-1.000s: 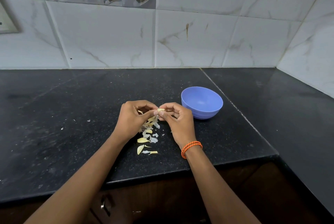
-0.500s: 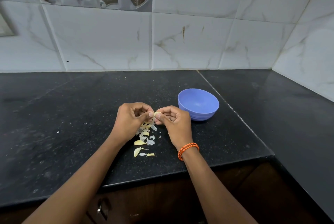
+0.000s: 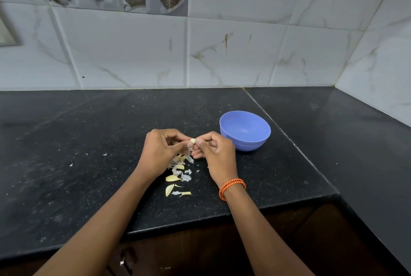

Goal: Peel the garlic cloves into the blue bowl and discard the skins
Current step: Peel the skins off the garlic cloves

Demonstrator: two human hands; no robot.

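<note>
near the counter's front edge [image 3: 222, 215], both hands [image 3: 160, 153] [image 3: 219, 155] pinch one garlic clove [image 3: 192, 141].

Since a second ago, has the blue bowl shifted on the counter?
No. The blue bowl sits just left of the counter seam, as before. Its shift in the picture matches the wall tiles' shift, so the camera moved, not the bowl.

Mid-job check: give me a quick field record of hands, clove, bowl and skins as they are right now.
left hand: fingers curled, pinching the garlic clove
right hand: fingers curled, pinching the same clove; orange wristband on the wrist
garlic clove: held between both hands above the counter, mostly hidden
blue bowl: upright, right of the hands, no cloves visible inside
skins: loose pile on the black counter below the hands, mixed with yellowish pieces
</note>
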